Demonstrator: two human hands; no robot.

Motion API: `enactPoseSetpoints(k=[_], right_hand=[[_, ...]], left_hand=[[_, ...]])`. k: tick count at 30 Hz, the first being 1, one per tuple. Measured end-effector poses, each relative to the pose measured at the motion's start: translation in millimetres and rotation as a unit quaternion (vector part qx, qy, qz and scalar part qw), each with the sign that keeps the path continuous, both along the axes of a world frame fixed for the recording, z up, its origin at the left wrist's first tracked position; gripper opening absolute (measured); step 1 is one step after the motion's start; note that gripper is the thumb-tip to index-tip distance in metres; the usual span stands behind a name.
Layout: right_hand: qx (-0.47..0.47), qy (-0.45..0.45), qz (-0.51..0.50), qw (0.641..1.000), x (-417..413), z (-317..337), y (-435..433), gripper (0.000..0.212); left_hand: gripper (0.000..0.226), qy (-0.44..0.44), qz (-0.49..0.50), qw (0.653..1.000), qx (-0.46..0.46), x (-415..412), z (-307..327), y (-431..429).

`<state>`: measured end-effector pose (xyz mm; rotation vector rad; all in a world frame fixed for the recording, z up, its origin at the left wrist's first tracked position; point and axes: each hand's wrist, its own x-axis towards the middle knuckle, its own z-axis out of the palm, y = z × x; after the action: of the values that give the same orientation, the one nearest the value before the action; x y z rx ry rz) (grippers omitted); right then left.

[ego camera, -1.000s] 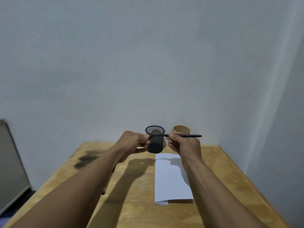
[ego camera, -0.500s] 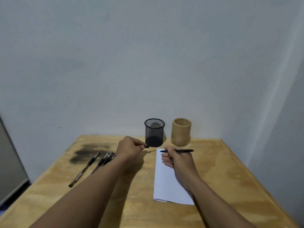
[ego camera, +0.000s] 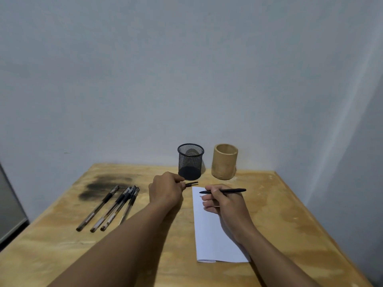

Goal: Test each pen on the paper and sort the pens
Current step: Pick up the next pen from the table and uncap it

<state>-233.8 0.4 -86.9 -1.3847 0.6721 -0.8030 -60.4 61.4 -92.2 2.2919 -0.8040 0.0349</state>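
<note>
right hand (ego camera: pixel 224 204) grips black pen (ego camera: pixel 222 191) level over paper (ego camera: pixel 209 235) | left hand (ego camera: pixel 165 192) pinches pen cap (ego camera: pixel 191 184) beside the sheet | four pens (ego camera: pixel 112 207) lie left on desk (ego camera: pixel 290 214) | mesh cup (ego camera: pixel 190 161), bamboo cup (ego camera: pixel 224 161) behind

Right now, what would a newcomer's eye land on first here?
Probably the two hands at mid-table: the right hand holds a black pen over the white paper, the left hand pinches what looks like its cap. Next, the row of pens lying at left by a dark stain, and the mesh cup and bamboo cup at the back.
</note>
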Motion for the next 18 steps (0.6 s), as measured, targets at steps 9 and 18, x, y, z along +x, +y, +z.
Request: enactPoseSetpoints(k=[9, 18], right_hand=[[0.044, -0.009, -0.008, 0.999, 3, -4, -7, 0.02], [-0.033, 0.081, -0.057, 0.995, 34, -1, -27, 0.016]], left_hand=[[0.047, -0.132, -0.185, 0.97, 0.089, -49, -2, 53], [0.05, -0.124, -0.205, 0.966, 0.095, -53, -5, 59]])
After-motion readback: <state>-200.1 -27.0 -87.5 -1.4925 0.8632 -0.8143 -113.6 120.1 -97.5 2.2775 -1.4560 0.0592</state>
